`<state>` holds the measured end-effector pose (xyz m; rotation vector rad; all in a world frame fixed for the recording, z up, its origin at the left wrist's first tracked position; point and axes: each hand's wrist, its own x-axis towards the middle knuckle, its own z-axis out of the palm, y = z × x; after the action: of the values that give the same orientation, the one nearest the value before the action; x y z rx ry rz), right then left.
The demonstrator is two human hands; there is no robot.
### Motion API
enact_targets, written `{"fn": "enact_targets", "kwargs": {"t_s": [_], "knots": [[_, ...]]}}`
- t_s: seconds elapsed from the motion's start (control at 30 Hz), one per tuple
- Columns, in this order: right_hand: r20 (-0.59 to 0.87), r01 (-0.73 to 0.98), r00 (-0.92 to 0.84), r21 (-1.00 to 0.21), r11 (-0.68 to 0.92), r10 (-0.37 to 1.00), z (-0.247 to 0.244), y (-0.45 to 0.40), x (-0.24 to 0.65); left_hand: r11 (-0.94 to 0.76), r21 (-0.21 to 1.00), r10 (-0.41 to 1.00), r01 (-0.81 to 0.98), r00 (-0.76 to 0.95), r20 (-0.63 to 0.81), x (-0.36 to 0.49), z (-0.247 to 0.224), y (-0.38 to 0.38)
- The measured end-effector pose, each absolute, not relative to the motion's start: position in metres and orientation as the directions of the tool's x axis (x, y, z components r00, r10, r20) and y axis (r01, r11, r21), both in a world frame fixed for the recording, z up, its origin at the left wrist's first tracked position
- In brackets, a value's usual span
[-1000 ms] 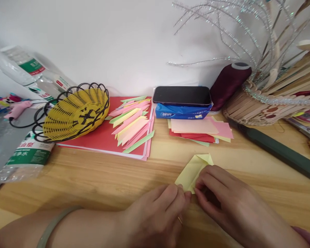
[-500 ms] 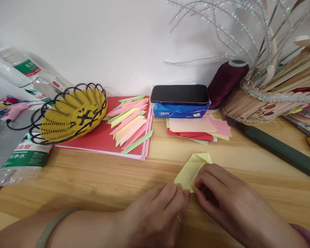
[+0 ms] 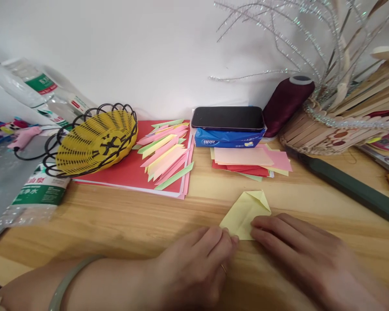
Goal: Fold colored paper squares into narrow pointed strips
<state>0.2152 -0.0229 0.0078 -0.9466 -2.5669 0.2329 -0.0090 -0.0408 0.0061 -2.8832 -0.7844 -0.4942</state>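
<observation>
A pale yellow sheet of paper (image 3: pixel 241 218), folded at its top corners, lies on the wooden table in front of me. My left hand (image 3: pixel 199 259) is closed, its fingertips gripping the sheet's lower left corner. A ring and a greenish bangle show on that hand and wrist. On the paper's right edge rest the fingertips of my right hand (image 3: pixel 298 248), stretched out and fairly flat. A small triangular flap stands slightly raised at the upper right corner. Whether my left thumb is under the paper is hidden.
Folded paper strips (image 3: pixel 168 153) lie on red sheets (image 3: pixel 129 170), beside a yellow woven basket (image 3: pixel 84 149). Behind the yellow sheet are a paper stack (image 3: pixel 243 156), a phone (image 3: pixel 227 118) on a blue tissue pack (image 3: pixel 227 138), a thread cone (image 3: pixel 288 101) and a dark green tool (image 3: pixel 353 188).
My right hand has straightened from a curled pinch and shifted slightly right, uncovering more of the paper's right side. My left hand stays at the lower left corner.
</observation>
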Motion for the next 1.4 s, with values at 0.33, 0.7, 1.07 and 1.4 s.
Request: {"fn": "enact_targets", "kwargs": {"t_s": [0.33, 0.7, 1.07, 1.4], "knots": [[0.310, 0.442, -0.819, -0.195, 0.875, 0.483, 0.014, -0.024, 0.213, -0.896, 0.006, 0.414, 0.444, 0.829, 0.377, -0.023, 0.012, -0.011], [0.323, 0.580, -0.606, -0.446, 0.682, 0.727, 0.016, -0.034, 0.197, -0.817, 0.091, 0.543, 0.570, 0.706, 0.454, -0.013, 0.001, -0.013], [0.349, 0.739, -0.498, -0.309, 0.599, 0.794, 0.008, -0.033, 0.187, -0.872, 0.016, 0.429, 0.490, 0.747, 0.509, -0.015, 0.001, -0.012], [0.379, 0.675, -0.625, -0.178, 0.716, 0.683, 0.001, -0.036, 0.200, -0.915, 0.075, 0.392, 0.396, 0.831, 0.395, -0.020, 0.007, -0.004]]}}
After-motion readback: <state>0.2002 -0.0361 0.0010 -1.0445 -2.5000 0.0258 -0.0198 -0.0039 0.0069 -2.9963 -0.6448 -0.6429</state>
